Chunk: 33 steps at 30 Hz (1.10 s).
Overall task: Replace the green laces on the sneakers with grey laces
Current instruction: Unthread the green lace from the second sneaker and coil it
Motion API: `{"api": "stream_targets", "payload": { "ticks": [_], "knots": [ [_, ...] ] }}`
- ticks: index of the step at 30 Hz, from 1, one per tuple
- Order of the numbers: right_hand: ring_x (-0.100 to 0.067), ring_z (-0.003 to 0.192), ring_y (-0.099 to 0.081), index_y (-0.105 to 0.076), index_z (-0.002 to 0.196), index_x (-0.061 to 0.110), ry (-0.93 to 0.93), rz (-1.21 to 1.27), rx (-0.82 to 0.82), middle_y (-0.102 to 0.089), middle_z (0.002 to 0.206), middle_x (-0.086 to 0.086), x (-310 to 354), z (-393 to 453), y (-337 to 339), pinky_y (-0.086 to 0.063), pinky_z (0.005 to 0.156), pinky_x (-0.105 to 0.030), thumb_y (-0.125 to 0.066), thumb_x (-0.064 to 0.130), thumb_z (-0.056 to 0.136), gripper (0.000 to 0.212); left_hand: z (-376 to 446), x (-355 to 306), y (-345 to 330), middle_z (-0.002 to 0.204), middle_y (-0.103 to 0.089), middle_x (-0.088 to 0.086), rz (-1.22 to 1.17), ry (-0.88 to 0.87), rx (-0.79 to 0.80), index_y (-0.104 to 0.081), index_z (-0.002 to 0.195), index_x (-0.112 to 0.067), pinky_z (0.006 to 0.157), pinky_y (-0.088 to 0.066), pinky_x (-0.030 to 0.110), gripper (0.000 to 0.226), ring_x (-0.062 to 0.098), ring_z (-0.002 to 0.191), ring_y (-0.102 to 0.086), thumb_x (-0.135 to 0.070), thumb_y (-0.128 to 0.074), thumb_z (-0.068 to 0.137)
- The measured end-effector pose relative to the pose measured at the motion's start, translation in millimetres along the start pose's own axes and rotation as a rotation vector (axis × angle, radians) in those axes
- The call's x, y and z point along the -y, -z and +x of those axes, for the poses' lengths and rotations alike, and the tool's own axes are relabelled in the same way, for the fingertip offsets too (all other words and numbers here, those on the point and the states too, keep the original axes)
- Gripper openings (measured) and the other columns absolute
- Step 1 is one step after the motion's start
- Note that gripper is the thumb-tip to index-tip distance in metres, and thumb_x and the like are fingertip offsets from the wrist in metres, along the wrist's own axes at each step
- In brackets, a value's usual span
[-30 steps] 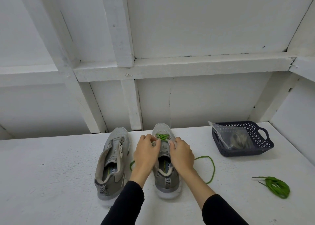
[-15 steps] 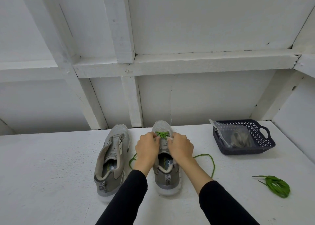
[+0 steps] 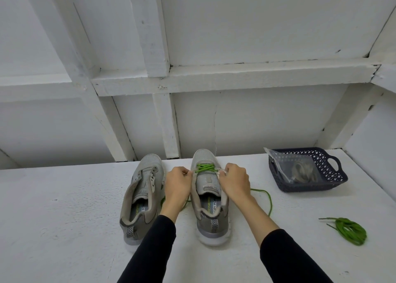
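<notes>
Two grey sneakers stand side by side on the white table, heels toward me. The left sneaker (image 3: 141,195) has no lace. The right sneaker (image 3: 209,197) keeps a green lace (image 3: 205,168) crossed through its lowest eyelets near the toe. My left hand (image 3: 177,184) pinches the lace at the shoe's left eyelet row. On the right eyelet row my right hand (image 3: 234,181) pinches it too. Loose green lace (image 3: 269,199) trails onto the table on both sides. A coiled green lace (image 3: 349,231) lies at the right.
A dark blue plastic basket (image 3: 330,167) stands at the back right, holding a clear bag (image 3: 293,169) with grey laces inside. A white framed wall rises just behind the sneakers' toes, and a white side wall closes the right.
Both hands have slid apart to the two sides of the right sneaker, uncovering its tongue and the crossed green lace. The view has tilted slightly.
</notes>
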State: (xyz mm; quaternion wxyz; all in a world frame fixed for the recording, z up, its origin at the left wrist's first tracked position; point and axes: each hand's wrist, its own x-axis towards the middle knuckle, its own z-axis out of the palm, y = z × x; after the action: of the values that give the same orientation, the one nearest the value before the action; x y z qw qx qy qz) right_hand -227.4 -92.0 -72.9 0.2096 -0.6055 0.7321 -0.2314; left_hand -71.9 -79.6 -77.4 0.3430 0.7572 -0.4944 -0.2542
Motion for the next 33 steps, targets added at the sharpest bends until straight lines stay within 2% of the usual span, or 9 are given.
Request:
{"api": "stream_targets", "payload": {
  "ticks": [7,10,14,18,21,24,28,31,33],
  "knots": [
    [-0.034,0.096,-0.059,-0.056,0.105,0.007,0.096,-0.081,-0.026,-0.062,0.106,-0.014,0,-12,-3,-0.041,0.070,-0.032,-0.048,0.025,0.098,0.021,-5,4,-1,0.081,-0.065,0.001,-0.043,0.005,0.073,-0.070,0.095,-0.018,0.066,-0.040,0.025,0.017,0.019,0.074,-0.058,-0.025,-0.056,0.097],
    [-0.027,0.103,-0.054,-0.051,0.120,0.010,0.266,-0.260,-0.136,-0.057,0.114,-0.008,6,-16,-6,-0.041,0.073,-0.033,-0.053,0.018,0.096,0.026,-7,7,-3,0.083,-0.069,0.003,-0.109,0.003,0.097,-0.070,0.091,-0.022,0.064,-0.040,0.026,0.016,0.020,0.079,-0.061,-0.027,-0.056,0.096],
    [-0.023,0.085,-0.056,-0.065,0.101,0.013,0.680,-0.338,-0.143,-0.067,0.095,-0.002,7,-15,-17,-0.046,0.067,-0.030,-0.077,-0.008,0.055,0.052,-9,15,-10,0.074,-0.069,0.007,-0.220,0.007,0.087,-0.072,0.080,-0.012,0.061,-0.039,0.028,0.026,0.019,0.071,-0.058,-0.026,-0.057,0.095],
    [-0.026,0.112,-0.046,-0.054,0.124,0.010,0.728,-0.324,0.003,-0.059,0.125,-0.005,12,-14,-22,-0.037,0.086,-0.031,-0.059,-0.010,0.078,0.051,-10,22,-12,0.065,-0.064,0.010,-0.270,0.023,0.076,-0.067,0.072,-0.004,0.058,-0.036,0.030,0.034,0.018,0.063,-0.049,-0.025,-0.056,0.097],
    [-0.023,0.114,-0.042,-0.052,0.125,0.014,0.704,-0.322,0.016,-0.057,0.127,-0.003,11,-10,-27,-0.034,0.086,-0.029,-0.051,0.004,0.093,0.033,-9,23,-13,0.071,-0.068,0.012,-0.280,0.028,0.084,-0.069,0.075,-0.004,0.060,-0.039,0.030,0.032,0.017,0.064,-0.051,-0.024,-0.056,0.097],
    [-0.019,0.108,-0.039,-0.062,0.116,0.014,0.571,-0.129,0.084,-0.059,0.118,-0.002,9,-7,-26,-0.035,0.087,-0.028,-0.051,0.022,0.098,0.023,-9,22,-15,0.070,-0.068,0.007,-0.278,0.024,0.076,-0.070,0.077,-0.007,0.062,-0.041,0.029,0.030,0.015,0.066,-0.054,-0.024,-0.056,0.097],
    [-0.016,0.095,-0.048,-0.067,0.093,0.013,0.249,0.354,0.113,-0.058,0.096,0.000,9,-6,-19,-0.034,0.078,-0.024,-0.060,0.017,0.094,0.008,-7,24,-18,0.076,-0.069,0.005,-0.267,0.047,0.060,-0.071,0.082,-0.010,0.062,-0.040,0.027,0.028,0.015,0.071,-0.059,-0.029,-0.057,0.097],
    [-0.016,0.081,-0.055,-0.063,0.087,0.011,-0.132,0.935,0.160,-0.060,0.085,-0.002,6,-3,-9,-0.044,0.070,-0.024,-0.055,0.013,0.097,0.012,-7,24,-20,0.079,-0.069,0.005,-0.270,0.060,0.039,-0.070,0.084,-0.011,0.065,-0.042,0.027,0.027,0.016,0.073,-0.060,-0.031,-0.057,0.097],
    [-0.013,0.069,-0.047,-0.061,0.088,0.012,-0.400,1.170,0.130,-0.053,0.077,-0.002,-4,3,-5,-0.043,0.063,-0.024,-0.053,0.009,0.097,0.012,-8,24,-21,0.078,-0.069,0.004,-0.271,0.065,0.028,-0.069,0.083,-0.012,0.065,-0.043,0.027,0.027,0.017,0.073,-0.060,-0.031,-0.056,0.097]
  ]
}}
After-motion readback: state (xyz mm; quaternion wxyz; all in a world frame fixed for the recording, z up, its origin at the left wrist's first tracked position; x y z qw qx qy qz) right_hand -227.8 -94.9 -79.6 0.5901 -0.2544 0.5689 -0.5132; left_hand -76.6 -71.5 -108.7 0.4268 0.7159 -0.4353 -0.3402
